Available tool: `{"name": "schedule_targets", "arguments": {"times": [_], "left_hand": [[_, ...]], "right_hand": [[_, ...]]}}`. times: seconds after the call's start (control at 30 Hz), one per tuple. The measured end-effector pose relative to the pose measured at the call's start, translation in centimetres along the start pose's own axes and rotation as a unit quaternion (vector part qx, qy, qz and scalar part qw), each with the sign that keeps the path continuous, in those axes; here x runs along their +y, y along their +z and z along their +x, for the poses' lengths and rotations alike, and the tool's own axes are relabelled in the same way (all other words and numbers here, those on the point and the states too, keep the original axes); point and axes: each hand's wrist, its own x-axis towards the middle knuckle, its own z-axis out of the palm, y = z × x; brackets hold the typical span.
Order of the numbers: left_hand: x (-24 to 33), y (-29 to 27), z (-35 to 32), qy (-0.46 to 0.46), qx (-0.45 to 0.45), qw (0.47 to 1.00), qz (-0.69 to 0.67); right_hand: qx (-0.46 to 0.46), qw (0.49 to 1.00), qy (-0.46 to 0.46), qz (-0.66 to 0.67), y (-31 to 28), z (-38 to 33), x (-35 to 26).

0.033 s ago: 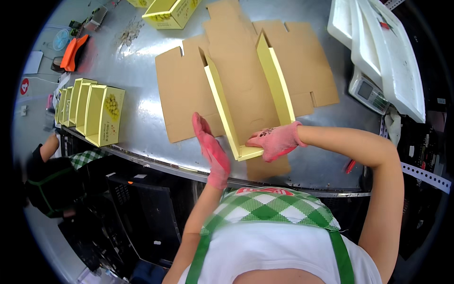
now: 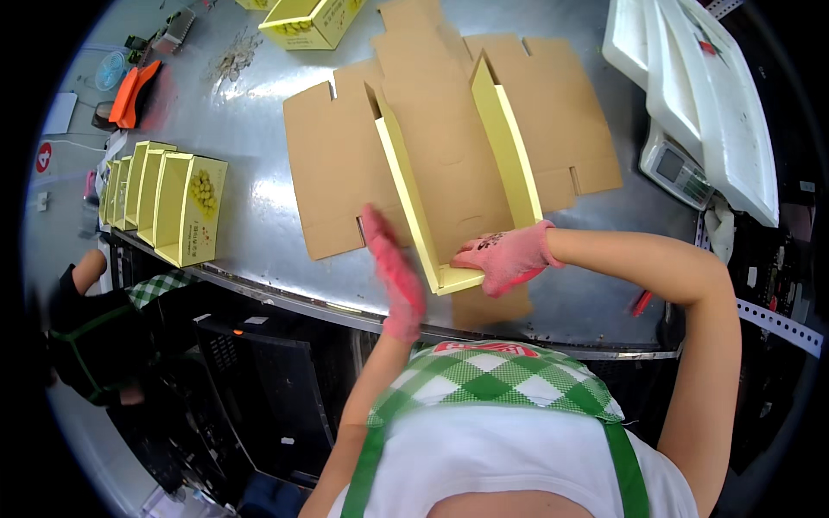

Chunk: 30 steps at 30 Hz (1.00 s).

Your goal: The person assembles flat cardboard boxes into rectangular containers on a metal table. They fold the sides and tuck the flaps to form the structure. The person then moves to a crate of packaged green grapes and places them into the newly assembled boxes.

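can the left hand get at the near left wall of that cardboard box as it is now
Probably yes. The left hand, gloved in pink and held edge-on, is right beside the raised yellow left wall of the flat cardboard box, with nothing between them. The right hand presses the box's near end, off to the side.

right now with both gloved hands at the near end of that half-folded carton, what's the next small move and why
Probably press the left hand against the raised yellow side wall to stand it square. The right hand already pins the near end of the cardboard carton blank, both long walls are only partly up, and the outer flaps still lie flat on the metal table.
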Motion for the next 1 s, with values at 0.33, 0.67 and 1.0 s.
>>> {"name": "schedule_targets", "arguments": {"times": [0.33, 0.67, 1.0], "left_hand": [[-2.1, 1.2, -0.8, -0.18, -0.061, 0.944, -0.269], [-1.9, 0.9, -1.2, -0.213, -0.057, 0.947, -0.232], [3.6, -0.6, 0.3, 0.028, -0.023, 0.996, 0.079]], "right_hand": [[-0.129, 0.991, -0.005, -0.048, -2.3, 3.2, 0.3], [-0.131, 0.99, -0.051, -0.032, -2.4, 3.8, 0.6], [0.287, 0.933, -0.099, -0.191, 0.6, -3.5, -1.6]]}}
